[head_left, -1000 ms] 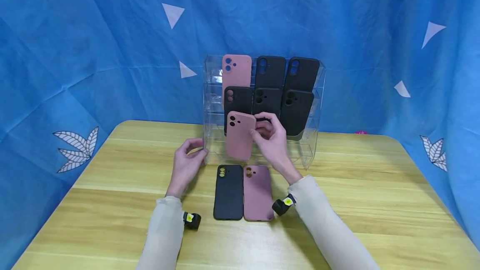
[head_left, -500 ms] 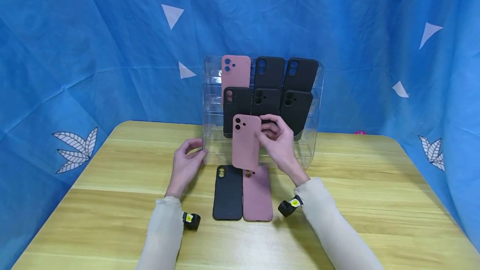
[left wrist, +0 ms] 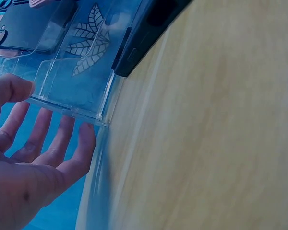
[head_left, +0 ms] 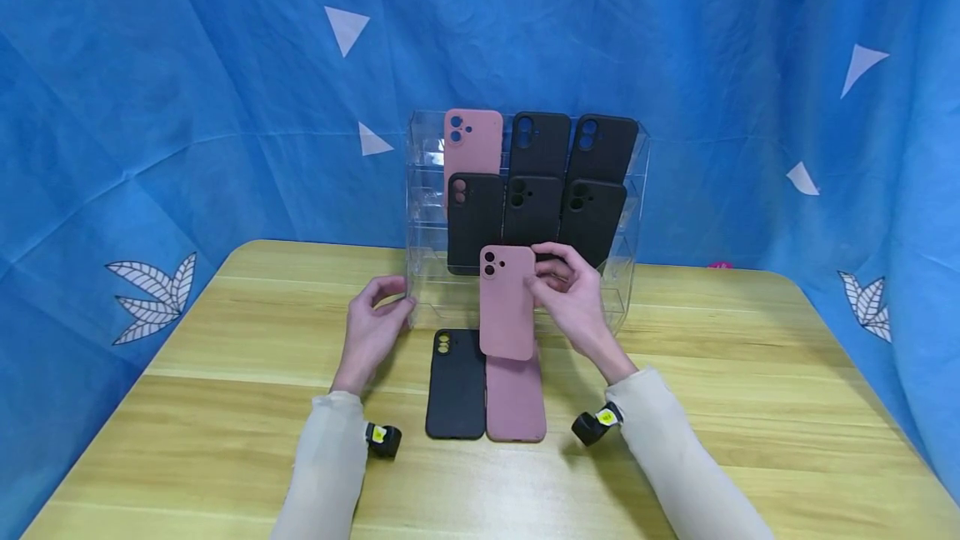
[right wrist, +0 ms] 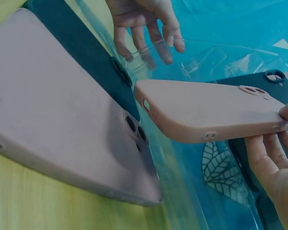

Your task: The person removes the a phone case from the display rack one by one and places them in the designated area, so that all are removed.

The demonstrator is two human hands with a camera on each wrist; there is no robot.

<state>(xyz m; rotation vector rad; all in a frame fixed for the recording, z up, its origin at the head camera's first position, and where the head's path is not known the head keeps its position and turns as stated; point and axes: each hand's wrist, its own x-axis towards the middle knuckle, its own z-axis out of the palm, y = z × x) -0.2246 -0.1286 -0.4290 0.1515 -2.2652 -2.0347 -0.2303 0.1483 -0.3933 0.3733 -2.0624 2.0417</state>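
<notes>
While 3 cases (head_left: 507, 307) pink, 6 blk

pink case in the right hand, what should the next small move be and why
Perhaps lower the held pink case onto the table, just right of the lying pink case: over the last second the right hand has moved it down and rightward in the head view, and a black case already lies beside that lying one.
</notes>
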